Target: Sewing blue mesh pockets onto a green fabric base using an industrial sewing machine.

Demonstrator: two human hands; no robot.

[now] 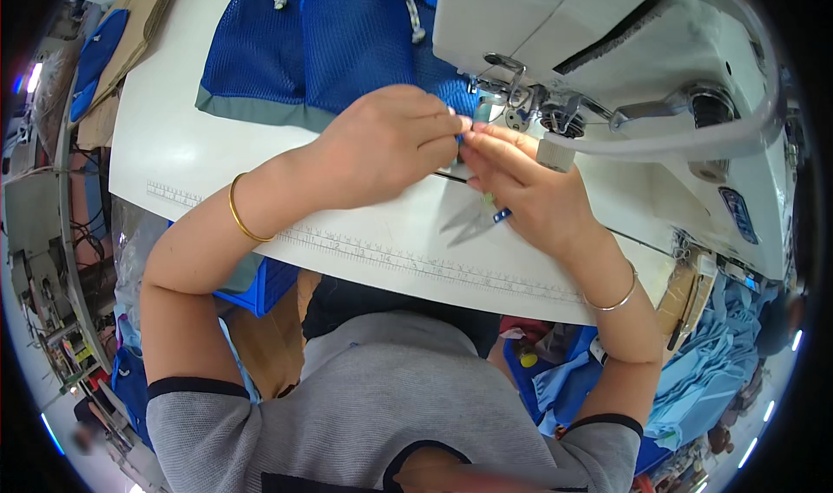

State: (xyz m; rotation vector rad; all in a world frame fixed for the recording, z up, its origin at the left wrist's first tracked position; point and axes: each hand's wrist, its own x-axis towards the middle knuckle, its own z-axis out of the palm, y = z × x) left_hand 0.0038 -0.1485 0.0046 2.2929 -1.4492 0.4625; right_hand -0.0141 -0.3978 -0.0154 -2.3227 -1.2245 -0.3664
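Observation:
My left hand [395, 146] and my right hand [534, 189] meet fingertip to fingertip just in front of the sewing machine's [564, 116] needle area. Both are closed in a pinch on what looks like a small blue bit of fabric, mostly hidden by the fingers. Tucked in my right hand is a pair of small scissors [473, 222], its blades pointing out toward the lower left. Behind my left hand lies blue mesh fabric [351, 46] with a grey-green border [260, 110] and patterned cord ends, reaching under the machine head.
The white table [173, 150] has a printed ruler strip [382, 254] along its near edge. Blue bins [269, 285] sit below the table. At the right is a pile of light blue fabric [707, 363]. The machine's white body fills the upper right.

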